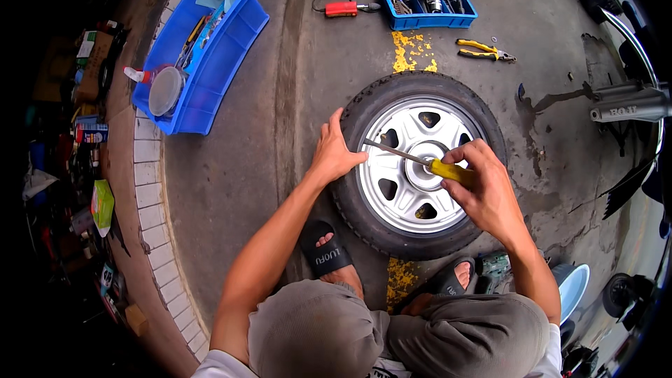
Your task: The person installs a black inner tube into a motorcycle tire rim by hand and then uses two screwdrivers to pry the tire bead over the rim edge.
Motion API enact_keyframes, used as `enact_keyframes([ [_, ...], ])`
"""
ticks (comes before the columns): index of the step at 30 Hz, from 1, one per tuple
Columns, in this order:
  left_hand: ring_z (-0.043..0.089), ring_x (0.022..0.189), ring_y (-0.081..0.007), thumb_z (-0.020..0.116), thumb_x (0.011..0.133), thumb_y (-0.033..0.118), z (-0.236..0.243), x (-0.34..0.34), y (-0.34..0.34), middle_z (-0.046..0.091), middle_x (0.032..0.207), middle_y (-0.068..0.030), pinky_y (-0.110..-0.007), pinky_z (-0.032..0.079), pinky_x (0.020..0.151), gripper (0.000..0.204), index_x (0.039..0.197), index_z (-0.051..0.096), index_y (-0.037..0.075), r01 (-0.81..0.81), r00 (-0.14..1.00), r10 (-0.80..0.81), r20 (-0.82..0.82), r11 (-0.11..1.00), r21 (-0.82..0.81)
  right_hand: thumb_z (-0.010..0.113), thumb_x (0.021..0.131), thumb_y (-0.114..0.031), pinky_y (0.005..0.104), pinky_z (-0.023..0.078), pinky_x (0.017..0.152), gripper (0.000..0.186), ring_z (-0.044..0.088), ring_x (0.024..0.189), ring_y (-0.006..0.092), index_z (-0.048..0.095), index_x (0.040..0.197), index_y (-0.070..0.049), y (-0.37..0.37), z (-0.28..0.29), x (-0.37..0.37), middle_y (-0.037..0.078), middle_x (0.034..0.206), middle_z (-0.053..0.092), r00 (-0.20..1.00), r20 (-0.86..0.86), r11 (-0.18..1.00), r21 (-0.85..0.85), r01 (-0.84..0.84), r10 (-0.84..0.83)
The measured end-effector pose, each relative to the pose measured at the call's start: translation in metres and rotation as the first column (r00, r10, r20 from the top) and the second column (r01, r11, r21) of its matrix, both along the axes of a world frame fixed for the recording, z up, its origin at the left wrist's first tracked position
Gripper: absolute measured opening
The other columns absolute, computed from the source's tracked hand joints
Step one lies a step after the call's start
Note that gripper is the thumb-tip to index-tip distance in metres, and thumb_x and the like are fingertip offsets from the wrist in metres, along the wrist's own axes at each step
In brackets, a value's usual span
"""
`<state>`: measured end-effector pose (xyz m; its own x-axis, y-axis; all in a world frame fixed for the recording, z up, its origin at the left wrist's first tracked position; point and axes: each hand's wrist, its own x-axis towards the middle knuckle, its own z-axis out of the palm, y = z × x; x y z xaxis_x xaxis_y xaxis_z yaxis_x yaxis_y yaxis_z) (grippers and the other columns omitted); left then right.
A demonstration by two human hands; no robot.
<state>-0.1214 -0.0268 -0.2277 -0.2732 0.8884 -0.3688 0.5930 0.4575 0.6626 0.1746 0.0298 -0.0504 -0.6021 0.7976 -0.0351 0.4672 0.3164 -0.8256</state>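
Note:
A wheel with a silver rim (pixel 378 176) and a black tire (pixel 357 213) lies flat on the floor in front of my feet. My right hand (pixel 479 185) is closed round the yellow handle of a screwdriver (pixel 404 153). Its metal shaft points left across the rim, and the tip is near the rim's left edge. My left hand (pixel 334 150) rests at the tire's left side, fingers spread and thumb reaching toward the rim edge. Whether the tip touches the rim or sits just above it, I cannot tell.
Beyond the wheel are a blue divided tray (pixel 434 21) of tools, yellow-handled pliers (pixel 486 50) and a red-handled tool (pixel 341 9) with a cord. A larger blue bin (pixel 224 77) stands at left. A metal stand (pixel 630 105) is at right, a light-blue basin (pixel 572 290) nearer me.

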Motion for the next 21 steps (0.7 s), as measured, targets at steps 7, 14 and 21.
enact_keyframes([
  [7, 0.042, 0.151, -0.0355, 0.084, 0.09, 0.03, -0.017, 0.004, 0.008, 0.044, 0.159, -0.0196, -0.045, 0.036, 0.124, 0.101, 0.168, 0.024, 0.006, -0.214, 0.742, -0.167, 0.649, 0.859, 0.465, 0.07, 0.089, 0.003, 0.049, 0.059, 0.087, 0.026, 0.072, 0.102, 0.0383, 0.07, 0.116, 0.0, 0.03, 0.014, -0.127, 0.019, 0.106, 0.069, 0.871, -0.306, 0.908, 0.297, -0.295, 0.384],
  [14, 0.057, 0.134, -0.0195, 0.061, 0.109, 0.028, -0.006, -0.033, 0.006, 0.06, 0.144, -0.0108, -0.037, 0.043, 0.116, 0.054, 0.156, 0.049, 0.005, -0.58, 0.5, 0.316, 0.806, 0.814, 0.041, 0.071, 0.088, -0.008, 0.0543, 0.055, 0.095, 0.03, 0.069, 0.111, 0.045, 0.073, 0.117, -0.002, 0.01, -0.01, -0.205, 0.021, 0.115, 0.072, 0.893, -0.286, 0.933, 0.197, -0.3, 0.347],
  [21, 0.058, 0.137, -0.0258, 0.039, 0.113, 0.04, -0.066, -0.092, 0.005, 0.064, 0.146, -0.014, -0.038, 0.043, 0.117, 0.058, 0.145, 0.062, -0.003, -0.12, 0.548, 0.144, 0.824, 0.988, -0.093, 0.07, 0.095, -0.016, 0.0439, 0.058, 0.088, 0.023, 0.074, 0.099, 0.033, 0.074, 0.11, 0.0, -0.029, -0.094, 0.005, 0.019, 0.11, 0.076, 0.959, -0.282, 0.967, -0.253, -0.045, -0.03],
])
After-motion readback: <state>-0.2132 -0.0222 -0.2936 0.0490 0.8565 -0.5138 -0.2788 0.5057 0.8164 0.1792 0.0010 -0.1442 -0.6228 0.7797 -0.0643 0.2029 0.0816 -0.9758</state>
